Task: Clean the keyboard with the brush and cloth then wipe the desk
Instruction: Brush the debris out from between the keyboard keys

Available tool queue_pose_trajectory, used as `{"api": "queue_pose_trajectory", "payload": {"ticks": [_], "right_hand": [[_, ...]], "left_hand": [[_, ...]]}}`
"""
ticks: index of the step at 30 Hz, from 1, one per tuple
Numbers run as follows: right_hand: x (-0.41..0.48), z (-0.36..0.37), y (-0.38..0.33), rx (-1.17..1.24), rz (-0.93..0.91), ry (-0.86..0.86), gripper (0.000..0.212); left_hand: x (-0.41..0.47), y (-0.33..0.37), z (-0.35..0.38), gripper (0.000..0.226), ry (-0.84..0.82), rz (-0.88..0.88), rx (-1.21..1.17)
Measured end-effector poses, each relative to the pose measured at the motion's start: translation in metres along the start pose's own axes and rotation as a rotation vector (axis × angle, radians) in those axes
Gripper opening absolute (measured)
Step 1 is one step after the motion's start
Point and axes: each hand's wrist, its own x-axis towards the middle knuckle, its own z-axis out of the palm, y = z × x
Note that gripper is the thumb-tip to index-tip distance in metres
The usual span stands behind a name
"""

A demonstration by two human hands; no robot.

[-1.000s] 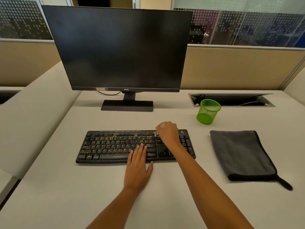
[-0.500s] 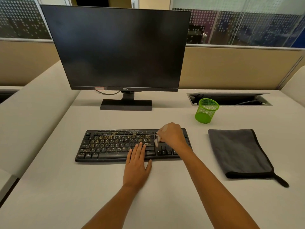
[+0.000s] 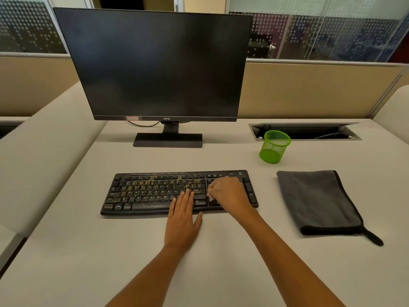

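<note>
A black keyboard (image 3: 155, 193) lies on the beige desk (image 3: 132, 251), its left and middle keys speckled with yellowish crumbs. My right hand (image 3: 229, 192) is closed over the keyboard's right part, gripping a small whitish brush (image 3: 210, 197) whose tip pokes out below the fist onto the keys. My left hand (image 3: 182, 214) rests flat with fingers together on the keyboard's front edge, just left of the right hand. A folded grey cloth (image 3: 316, 200) lies on the desk to the right of the keyboard, untouched.
A black monitor (image 3: 155, 65) on its stand is behind the keyboard. A green mesh cup (image 3: 274, 146) stands at the back right, in front of an open cable slot (image 3: 309, 130). Beige partition walls enclose the desk at the back and left.
My right hand with the brush has moved from the keyboard's top edge down toward its front rows. My left hand has stayed flat in place.
</note>
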Motion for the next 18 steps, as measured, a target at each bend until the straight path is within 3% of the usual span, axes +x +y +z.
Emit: {"api": "queue_pose_trajectory", "payload": {"ticks": [6, 10, 15, 18], "right_hand": [[-0.003, -0.001, 0.0, -0.084, -0.034, -0.121, 0.024], [-0.006, -0.011, 0.007, 0.174, -0.146, -0.05, 0.011], [-0.013, 0.0, 0.015, 0.01, -0.254, -0.173, 0.011], [-0.014, -0.007, 0.016, 0.036, -0.275, -0.209, 0.009]], "left_hand": [[-0.002, -0.002, -0.001, 0.062, 0.009, 0.001, -0.019], [-0.003, -0.001, -0.002, 0.062, -0.001, 0.0, -0.015], [-0.007, -0.003, -0.003, 0.062, -0.008, -0.003, 0.007], [-0.009, -0.005, -0.004, 0.062, -0.012, 0.006, 0.013]]}}
